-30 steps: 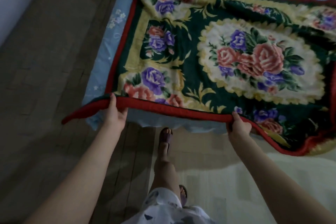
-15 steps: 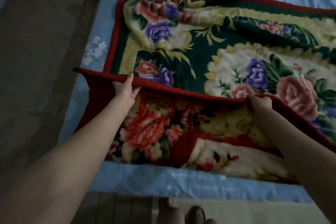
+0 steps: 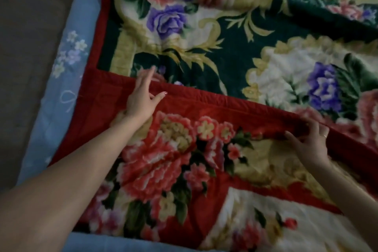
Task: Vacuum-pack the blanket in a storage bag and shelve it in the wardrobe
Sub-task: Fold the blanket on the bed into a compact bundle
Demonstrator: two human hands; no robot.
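Blanket (image 3: 235, 51) folding stage, early in the task: near edge already turned over onto the green face, red underside up, red hem running across between both hands; judging from this, more folds left, then bagging, vacuuming, shelving, and no storage bag or wardrobe in view. Left hand (image 3: 141, 98) lies flat on the hem, fingers (image 3: 146, 75) straight and slightly spread, thumb out, tips reaching past the hem onto the green side, gripping nothing. Right hand (image 3: 308, 141) pinches the hem, fingers curled over it with thumb under, fold bunched right at the fingertips. Folded flap sits below both hands, unfolded part beyond the fingertips, all spread on the blue bed sheet (image 3: 67, 67)
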